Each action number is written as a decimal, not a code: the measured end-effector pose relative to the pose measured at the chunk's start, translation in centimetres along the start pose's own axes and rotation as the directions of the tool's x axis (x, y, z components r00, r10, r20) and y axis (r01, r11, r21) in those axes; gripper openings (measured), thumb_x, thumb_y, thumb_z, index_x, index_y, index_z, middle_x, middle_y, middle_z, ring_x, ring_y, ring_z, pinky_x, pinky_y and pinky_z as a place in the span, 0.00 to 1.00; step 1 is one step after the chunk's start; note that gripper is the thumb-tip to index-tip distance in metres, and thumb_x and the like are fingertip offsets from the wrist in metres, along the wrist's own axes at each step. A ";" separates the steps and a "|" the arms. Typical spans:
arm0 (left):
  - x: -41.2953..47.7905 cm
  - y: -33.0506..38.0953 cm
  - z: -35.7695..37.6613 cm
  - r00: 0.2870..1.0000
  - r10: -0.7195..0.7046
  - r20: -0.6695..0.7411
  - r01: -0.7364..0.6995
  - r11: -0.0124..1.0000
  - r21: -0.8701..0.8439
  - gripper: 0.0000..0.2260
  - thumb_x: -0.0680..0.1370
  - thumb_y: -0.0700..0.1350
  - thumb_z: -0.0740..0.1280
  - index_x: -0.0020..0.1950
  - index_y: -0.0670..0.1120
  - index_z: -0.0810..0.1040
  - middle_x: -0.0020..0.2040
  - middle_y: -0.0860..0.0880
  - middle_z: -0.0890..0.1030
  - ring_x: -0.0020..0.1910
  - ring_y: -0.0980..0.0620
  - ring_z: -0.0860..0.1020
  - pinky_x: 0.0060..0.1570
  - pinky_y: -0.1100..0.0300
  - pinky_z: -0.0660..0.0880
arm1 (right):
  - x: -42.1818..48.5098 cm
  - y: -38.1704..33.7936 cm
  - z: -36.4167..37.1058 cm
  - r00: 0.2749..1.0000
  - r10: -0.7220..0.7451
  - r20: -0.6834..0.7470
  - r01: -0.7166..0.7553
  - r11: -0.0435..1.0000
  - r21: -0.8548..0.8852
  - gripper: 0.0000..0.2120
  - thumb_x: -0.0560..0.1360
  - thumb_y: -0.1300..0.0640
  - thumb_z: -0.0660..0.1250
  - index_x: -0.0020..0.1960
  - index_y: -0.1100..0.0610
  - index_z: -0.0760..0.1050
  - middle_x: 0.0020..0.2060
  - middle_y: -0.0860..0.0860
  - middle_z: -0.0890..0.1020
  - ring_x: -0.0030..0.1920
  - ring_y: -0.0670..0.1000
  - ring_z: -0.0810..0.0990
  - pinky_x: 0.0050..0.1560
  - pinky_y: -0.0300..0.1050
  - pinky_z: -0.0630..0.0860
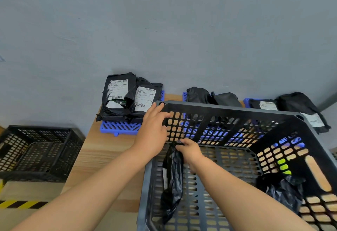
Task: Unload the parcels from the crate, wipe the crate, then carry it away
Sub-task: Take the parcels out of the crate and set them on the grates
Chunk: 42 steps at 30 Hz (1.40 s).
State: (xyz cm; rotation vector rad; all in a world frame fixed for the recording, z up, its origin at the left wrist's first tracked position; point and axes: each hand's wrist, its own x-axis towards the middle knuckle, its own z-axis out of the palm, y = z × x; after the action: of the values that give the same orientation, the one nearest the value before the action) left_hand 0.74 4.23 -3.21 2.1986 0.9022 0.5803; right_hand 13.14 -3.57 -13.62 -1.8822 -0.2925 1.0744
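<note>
The left hand (153, 128) lies open, fingers straight, against the crate's (237, 110) far wall. The right hand's (189, 150) grip pinches a black parcel (173, 176) inside.

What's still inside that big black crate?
Two black parcels: a hanging parcel pinched by the right hand, and a crumpled parcel by the right wall. The left hand rests on the crate corner. Forearms hide part of the floor.

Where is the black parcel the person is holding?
In the head view, the black parcel hangs inside the crate near its left wall, pinched at the top by the right hand, beside the left hand.
</note>
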 end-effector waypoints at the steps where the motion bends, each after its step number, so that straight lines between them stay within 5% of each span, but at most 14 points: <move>1: 0.0 0.0 0.0 1.000 0.002 0.003 -0.002 1.000 -0.002 0.20 0.78 0.32 0.58 0.66 0.49 0.72 0.76 0.54 0.57 0.75 0.61 0.45 0.66 0.69 0.41 | -0.4 -0.3 -0.8 0.998 0.068 0.000 -0.067 0.993 0.095 0.06 0.76 0.67 0.64 0.46 0.58 0.77 0.45 0.58 0.82 0.46 0.58 0.81 0.50 0.54 0.79; 3: -0.1 0.1 -0.1 1.000 0.005 0.011 -0.005 1.000 -0.003 0.20 0.78 0.33 0.58 0.66 0.49 0.72 0.76 0.54 0.57 0.75 0.61 0.45 0.67 0.68 0.41 | -1.1 -0.8 -2.5 0.987 0.158 0.035 -0.162 0.965 0.208 0.07 0.78 0.66 0.61 0.46 0.58 0.75 0.42 0.57 0.81 0.42 0.57 0.80 0.43 0.51 0.78; 11: -0.1 0.6 -0.2 0.999 0.041 0.016 -0.043 0.984 0.174 0.20 0.79 0.37 0.59 0.70 0.49 0.69 0.77 0.50 0.56 0.76 0.54 0.45 0.72 0.59 0.44 | -2.8 -2.1 -8.0 0.975 0.195 0.104 -0.221 0.868 0.445 0.11 0.81 0.61 0.54 0.53 0.61 0.75 0.45 0.59 0.82 0.43 0.57 0.80 0.46 0.51 0.76; 17: 0.0 1.6 0.0 0.965 0.243 0.096 -0.256 0.804 0.536 0.23 0.78 0.49 0.63 0.72 0.47 0.66 0.75 0.47 0.62 0.77 0.48 0.46 0.71 0.53 0.36 | -3.8 -4.1 -10.3 0.990 0.095 0.101 -0.135 0.829 0.543 0.13 0.80 0.61 0.54 0.51 0.64 0.75 0.40 0.59 0.82 0.38 0.56 0.81 0.46 0.49 0.76; 19: 0.0 2.2 0.1 0.955 0.248 0.163 -0.297 0.769 0.567 0.27 0.78 0.54 0.62 0.74 0.47 0.62 0.76 0.48 0.60 0.77 0.49 0.44 0.72 0.53 0.35 | -4.3 -4.8 -10.5 0.992 0.068 0.104 -0.115 0.816 0.567 0.13 0.79 0.60 0.54 0.55 0.65 0.75 0.44 0.61 0.81 0.41 0.58 0.80 0.53 0.52 0.74; 22: -0.2 3.4 0.2 0.959 0.191 0.208 -0.266 0.854 0.447 0.33 0.77 0.58 0.63 0.76 0.46 0.55 0.77 0.50 0.54 0.76 0.52 0.41 0.72 0.56 0.37 | -4.9 -5.9 -10.8 0.990 0.052 0.129 -0.119 0.798 0.591 0.19 0.77 0.58 0.56 0.63 0.68 0.73 0.59 0.65 0.77 0.56 0.62 0.77 0.68 0.59 0.66; 26: -0.1 4.5 1.0 0.964 0.008 0.266 -0.042 0.991 0.124 0.43 0.71 0.61 0.68 0.78 0.51 0.47 0.78 0.51 0.48 0.77 0.53 0.47 0.74 0.52 0.53 | -5.9 -6.8 -11.2 0.984 -0.005 0.180 -0.107 0.789 0.605 0.19 0.79 0.57 0.54 0.61 0.69 0.73 0.58 0.67 0.78 0.60 0.64 0.77 0.62 0.60 0.71; 29: 0.5 4.7 1.6 0.937 -0.074 0.341 0.102 0.993 -0.064 0.45 0.71 0.59 0.70 0.77 0.52 0.45 0.77 0.51 0.55 0.77 0.50 0.51 0.72 0.50 0.59 | -6.6 -7.5 -11.4 0.983 -0.049 0.178 -0.072 0.786 0.615 0.19 0.79 0.58 0.54 0.60 0.69 0.74 0.55 0.66 0.80 0.57 0.64 0.79 0.59 0.59 0.73; 33: 1.6 4.5 2.2 0.927 -0.122 0.354 0.200 0.961 -0.193 0.39 0.68 0.56 0.73 0.74 0.50 0.59 0.70 0.47 0.69 0.71 0.48 0.65 0.67 0.50 0.68 | -6.9 -8.5 -11.7 0.982 -0.094 0.161 -0.022 0.798 0.602 0.16 0.78 0.58 0.57 0.53 0.67 0.79 0.50 0.65 0.82 0.48 0.62 0.82 0.53 0.56 0.76; 36: 2.1 5.0 2.2 0.950 -0.116 0.288 0.189 0.952 -0.241 0.30 0.69 0.51 0.75 0.67 0.50 0.67 0.55 0.55 0.76 0.53 0.58 0.75 0.54 0.61 0.73 | -6.5 -8.5 -12.2 0.982 -0.136 0.129 0.032 0.801 0.598 0.09 0.76 0.57 0.62 0.44 0.62 0.77 0.44 0.62 0.80 0.45 0.60 0.81 0.53 0.55 0.77; 39: 2.5 6.2 2.1 0.973 -0.097 0.211 0.155 0.948 -0.279 0.24 0.70 0.49 0.75 0.63 0.52 0.70 0.47 0.62 0.76 0.46 0.63 0.75 0.46 0.67 0.70 | -6.1 -8.1 -12.7 0.984 -0.140 0.113 0.051 0.819 0.571 0.16 0.74 0.48 0.66 0.56 0.58 0.74 0.53 0.64 0.72 0.60 0.64 0.77 0.64 0.59 0.71; 42: 3.4 7.5 2.2 0.984 -0.102 0.147 0.147 0.929 -0.339 0.18 0.71 0.48 0.74 0.57 0.54 0.71 0.47 0.60 0.78 0.45 0.64 0.76 0.41 0.69 0.70 | -6.4 -7.5 -13.7 0.981 -0.148 0.124 0.067 0.862 0.502 0.22 0.80 0.45 0.56 0.57 0.62 0.77 0.56 0.63 0.80 0.58 0.59 0.80 0.60 0.55 0.75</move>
State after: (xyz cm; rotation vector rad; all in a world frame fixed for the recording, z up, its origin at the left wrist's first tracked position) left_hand 7.55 1.85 1.32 1.8223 0.7976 0.4908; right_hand 21.67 -11.39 -1.29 -1.3074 -0.1853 1.1006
